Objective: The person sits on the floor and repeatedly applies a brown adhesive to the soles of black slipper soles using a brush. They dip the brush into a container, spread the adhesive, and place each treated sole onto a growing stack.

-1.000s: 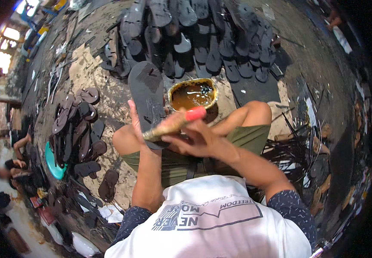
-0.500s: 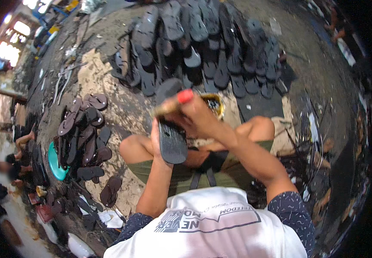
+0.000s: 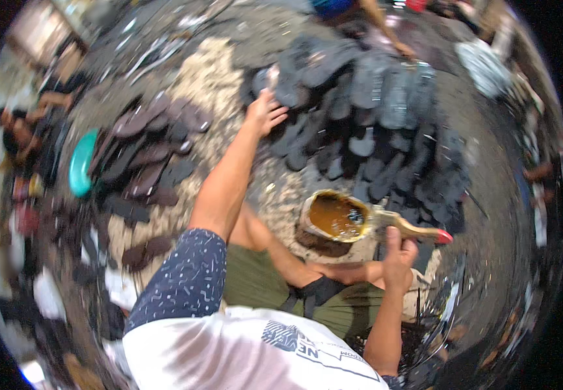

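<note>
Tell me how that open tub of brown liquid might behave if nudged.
The tub would probably slosh, perhaps spill, since its top is open and brown liquid pools inside. Its smeared rim could feel tacky or slick to grip. The brush at its right edge might catch and drag it.

A dark, littered floor (image 3: 502,175) is seen, crossed by pale strips (image 3: 158,52) at 11 o'clock. It is partly covered by a tan, dark-mottled sheet (image 3: 207,68). Pale surfaces are blurred at 9 o'clock; a brownish-white panel (image 3: 47,32) is seen at 10.
</note>
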A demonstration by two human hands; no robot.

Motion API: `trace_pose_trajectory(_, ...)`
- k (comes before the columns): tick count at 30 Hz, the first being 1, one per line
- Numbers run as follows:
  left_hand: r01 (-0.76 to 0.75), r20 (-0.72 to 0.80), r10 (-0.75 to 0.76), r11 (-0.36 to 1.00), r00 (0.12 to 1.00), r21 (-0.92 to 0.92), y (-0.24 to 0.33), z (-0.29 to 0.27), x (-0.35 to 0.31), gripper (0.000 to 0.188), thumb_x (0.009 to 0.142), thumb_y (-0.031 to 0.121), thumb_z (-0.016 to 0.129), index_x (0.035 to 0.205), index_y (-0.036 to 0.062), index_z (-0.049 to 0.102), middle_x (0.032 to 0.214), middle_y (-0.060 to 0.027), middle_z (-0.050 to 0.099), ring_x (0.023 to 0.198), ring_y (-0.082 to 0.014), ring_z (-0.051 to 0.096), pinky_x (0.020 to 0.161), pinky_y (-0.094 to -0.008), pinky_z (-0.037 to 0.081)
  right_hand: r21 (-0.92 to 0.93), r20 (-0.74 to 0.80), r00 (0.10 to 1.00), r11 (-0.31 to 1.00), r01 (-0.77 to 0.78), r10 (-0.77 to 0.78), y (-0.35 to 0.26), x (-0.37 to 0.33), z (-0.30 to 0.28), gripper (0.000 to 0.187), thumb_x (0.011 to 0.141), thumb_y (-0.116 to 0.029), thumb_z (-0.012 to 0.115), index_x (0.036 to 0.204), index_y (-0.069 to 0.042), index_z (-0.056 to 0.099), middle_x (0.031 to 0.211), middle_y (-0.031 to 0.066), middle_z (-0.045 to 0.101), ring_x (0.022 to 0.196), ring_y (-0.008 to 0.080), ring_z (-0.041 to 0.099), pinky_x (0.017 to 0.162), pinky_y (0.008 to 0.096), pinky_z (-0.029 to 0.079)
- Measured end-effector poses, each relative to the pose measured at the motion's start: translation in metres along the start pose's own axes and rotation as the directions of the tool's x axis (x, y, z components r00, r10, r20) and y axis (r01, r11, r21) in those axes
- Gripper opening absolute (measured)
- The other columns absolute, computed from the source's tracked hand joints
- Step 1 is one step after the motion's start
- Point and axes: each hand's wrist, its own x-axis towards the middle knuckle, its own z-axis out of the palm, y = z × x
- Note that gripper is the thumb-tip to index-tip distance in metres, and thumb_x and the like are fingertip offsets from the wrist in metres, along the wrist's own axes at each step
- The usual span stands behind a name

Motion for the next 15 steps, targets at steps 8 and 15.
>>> trace_pose_trajectory(8, -0.109, -0.410, 0.884, 0.441, 0.227, 0.891, -0.025, -0.317, -0.200, 0.063, 0.085, 0.040, 0.078, 0.128, -0.0028, 0.063, 0.124, -0.0201, 0.066, 0.115, -0.0312, 0.062, 0.100, -0.0395, 0.047, -0.041, -0.100, 0.993, 0.997, 0.066, -0.070, 0.080, 0.043, -0.033, 0.047, 0.095, -0.042, 0.072, 0.094, 0.004, 0.065, 0.094, 0.0092, 0.067, 0.085, 0.0188, 0.056, 0.083, 0.0343, 0.047)
trace_pose_trajectory(15, -0.318, -0.954, -0.059, 0.947, -0.293, 0.039, -0.119, -0.475, -0.336, 0.093, 0.081, 0.043, 0.083, 0.144, -0.0098, 0.040, 0.143, -0.0344, 0.048, 0.127, -0.0457, 0.054, 0.107, -0.0560, 0.043, -0.064, 0.070, 0.992, 0.992, 0.106, -0.101, 0.048, 0.053, 0.008, 0.046, 0.096, -0.043, 0.071, 0.091, 0.002, 0.063, 0.091, 0.0039, 0.064, 0.081, 0.0134, 0.051, 0.077, 0.0302, 0.044)
